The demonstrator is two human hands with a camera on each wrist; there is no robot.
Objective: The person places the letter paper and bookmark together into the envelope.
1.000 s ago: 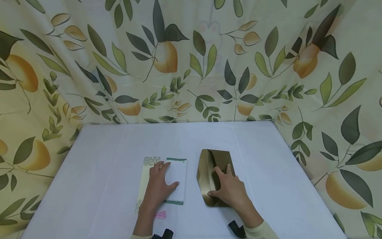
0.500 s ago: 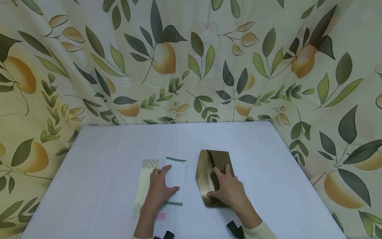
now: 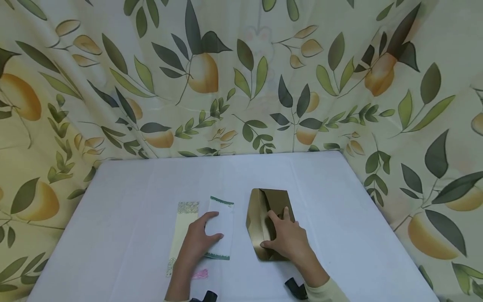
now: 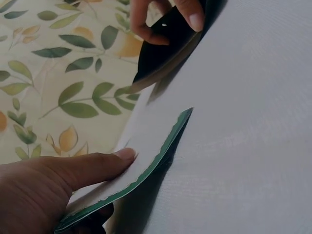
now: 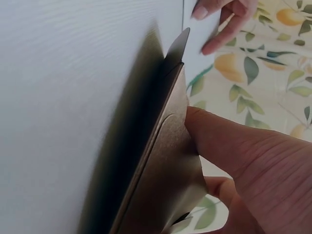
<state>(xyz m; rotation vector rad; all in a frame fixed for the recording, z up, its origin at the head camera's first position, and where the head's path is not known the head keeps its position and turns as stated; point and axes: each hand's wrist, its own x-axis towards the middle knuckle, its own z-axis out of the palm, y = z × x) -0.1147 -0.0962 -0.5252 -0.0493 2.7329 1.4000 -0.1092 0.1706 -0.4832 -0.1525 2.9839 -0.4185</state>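
Observation:
A white card with green-edged ends [image 3: 222, 220] is in my left hand [image 3: 200, 240]. In the left wrist view, its thumb lies on the upper face of the tilted card [image 4: 124, 175]; the fingers beneath are mostly hidden. My right hand [image 3: 289, 237] grips a gold envelope [image 3: 256, 226] whose flap is opened out to the left. The thumb presses near the lower flap fold and the fingers sit further across. In the right wrist view, the envelope [image 5: 161, 165] stands slanted to the table, with some fingers hidden behind it.
A cream strip with patterned ends [image 3: 183, 226] lies left of the card, partly under the left forearm. Beside that forearm is a pink tassel-like piece [image 3: 200, 274]. The white-covered table [image 3: 226, 176] backs onto a leaf-and-fruit-print curtain [image 3: 219, 113].
My left hand has drawn slightly towards me, and the white card has tilted a little more, its left side higher. The right hand keeps its hold on the envelope. The head view drifts slightly.

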